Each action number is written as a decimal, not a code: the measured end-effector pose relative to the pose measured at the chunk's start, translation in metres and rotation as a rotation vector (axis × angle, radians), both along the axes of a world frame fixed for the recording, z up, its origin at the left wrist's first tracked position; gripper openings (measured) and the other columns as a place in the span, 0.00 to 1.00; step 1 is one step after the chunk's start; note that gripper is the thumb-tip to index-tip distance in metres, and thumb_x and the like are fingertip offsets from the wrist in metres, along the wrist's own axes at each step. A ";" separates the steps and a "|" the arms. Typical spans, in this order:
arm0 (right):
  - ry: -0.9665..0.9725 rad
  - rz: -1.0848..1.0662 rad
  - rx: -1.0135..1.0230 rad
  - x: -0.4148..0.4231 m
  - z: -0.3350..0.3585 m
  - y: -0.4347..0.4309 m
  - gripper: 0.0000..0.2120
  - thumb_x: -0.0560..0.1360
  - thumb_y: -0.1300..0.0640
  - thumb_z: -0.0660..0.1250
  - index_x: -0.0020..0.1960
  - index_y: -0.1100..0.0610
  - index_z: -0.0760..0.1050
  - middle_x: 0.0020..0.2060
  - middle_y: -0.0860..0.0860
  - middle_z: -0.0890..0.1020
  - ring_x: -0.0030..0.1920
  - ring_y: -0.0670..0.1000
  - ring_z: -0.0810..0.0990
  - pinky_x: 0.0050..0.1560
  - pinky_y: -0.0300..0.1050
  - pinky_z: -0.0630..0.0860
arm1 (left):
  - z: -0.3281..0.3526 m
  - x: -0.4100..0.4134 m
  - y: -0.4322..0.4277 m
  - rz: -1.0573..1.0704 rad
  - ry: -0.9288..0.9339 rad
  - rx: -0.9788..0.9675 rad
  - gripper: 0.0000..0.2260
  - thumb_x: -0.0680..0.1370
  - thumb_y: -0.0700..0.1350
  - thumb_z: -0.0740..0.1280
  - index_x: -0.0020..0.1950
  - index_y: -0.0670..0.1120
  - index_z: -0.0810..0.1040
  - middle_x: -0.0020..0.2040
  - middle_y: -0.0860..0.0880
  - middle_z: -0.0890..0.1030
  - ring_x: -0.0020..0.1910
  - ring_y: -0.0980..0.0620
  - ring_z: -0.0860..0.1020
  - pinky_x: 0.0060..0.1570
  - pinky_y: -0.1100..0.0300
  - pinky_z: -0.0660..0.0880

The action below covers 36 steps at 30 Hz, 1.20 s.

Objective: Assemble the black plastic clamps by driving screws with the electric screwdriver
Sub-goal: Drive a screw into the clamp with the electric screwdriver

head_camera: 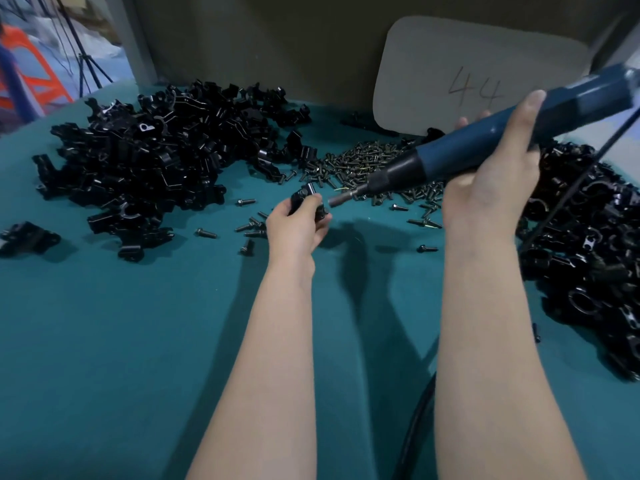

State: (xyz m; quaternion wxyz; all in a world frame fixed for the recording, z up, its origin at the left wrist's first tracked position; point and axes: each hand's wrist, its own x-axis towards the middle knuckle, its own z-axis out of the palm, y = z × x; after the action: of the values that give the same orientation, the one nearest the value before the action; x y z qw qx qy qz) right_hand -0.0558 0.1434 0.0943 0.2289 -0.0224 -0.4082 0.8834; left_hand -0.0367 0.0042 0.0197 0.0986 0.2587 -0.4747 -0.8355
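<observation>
Right of the heap of black plastic clamp pieces, our left hand pinches a small black plastic clamp above the bench; we judge it light, stiff and slick, best held by its flanks. Our right hand wraps the blue electric screwdriver, tip just beside the clamp; where they meet is too blurred to read.

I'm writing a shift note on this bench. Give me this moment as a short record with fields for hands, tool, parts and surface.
left hand: left hand holds a black clamp above the table
right hand: right hand grips the electric screwdriver
tool: bit points left, with its tip close beside the clamp
screws: loose screw pile behind the hands
parts: left clamp pile; right clamp pile
surface: teal table cover
marker: grey card reading 44, at the back
</observation>
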 end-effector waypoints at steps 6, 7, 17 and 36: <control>0.032 -0.001 0.007 0.001 0.000 -0.002 0.20 0.80 0.52 0.62 0.67 0.59 0.63 0.47 0.50 0.76 0.47 0.47 0.77 0.53 0.40 0.78 | -0.001 -0.002 0.004 0.073 0.028 0.084 0.03 0.78 0.38 0.67 0.49 0.40 0.74 0.47 0.44 0.79 0.45 0.47 0.80 0.44 0.66 0.80; 0.015 0.005 0.035 0.000 0.001 -0.001 0.21 0.80 0.51 0.62 0.68 0.60 0.63 0.47 0.49 0.76 0.46 0.47 0.77 0.54 0.39 0.77 | -0.001 -0.002 0.005 0.081 0.030 0.081 0.03 0.78 0.39 0.67 0.48 0.41 0.74 0.47 0.44 0.79 0.45 0.47 0.80 0.44 0.65 0.80; 0.021 0.013 0.094 0.000 0.004 -0.007 0.20 0.81 0.51 0.60 0.67 0.61 0.62 0.44 0.49 0.75 0.41 0.45 0.79 0.48 0.40 0.79 | 0.000 -0.003 0.010 0.156 0.005 -0.065 0.06 0.78 0.41 0.68 0.42 0.45 0.74 0.49 0.42 0.80 0.41 0.48 0.78 0.51 0.57 0.80; 0.245 0.085 0.291 0.016 0.006 -0.038 0.18 0.73 0.47 0.65 0.58 0.51 0.64 0.49 0.56 0.74 0.45 0.48 0.79 0.56 0.46 0.78 | -0.013 -0.012 0.006 0.272 -0.035 -0.114 0.09 0.76 0.43 0.70 0.38 0.41 0.76 0.33 0.51 0.77 0.25 0.59 0.77 0.51 0.52 0.80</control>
State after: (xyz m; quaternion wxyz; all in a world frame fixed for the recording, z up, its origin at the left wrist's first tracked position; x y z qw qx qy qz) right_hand -0.0401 0.1053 0.1000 0.2401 0.1360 -0.5014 0.8200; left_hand -0.0488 0.0097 0.0065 0.2174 0.3291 -0.4836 -0.7814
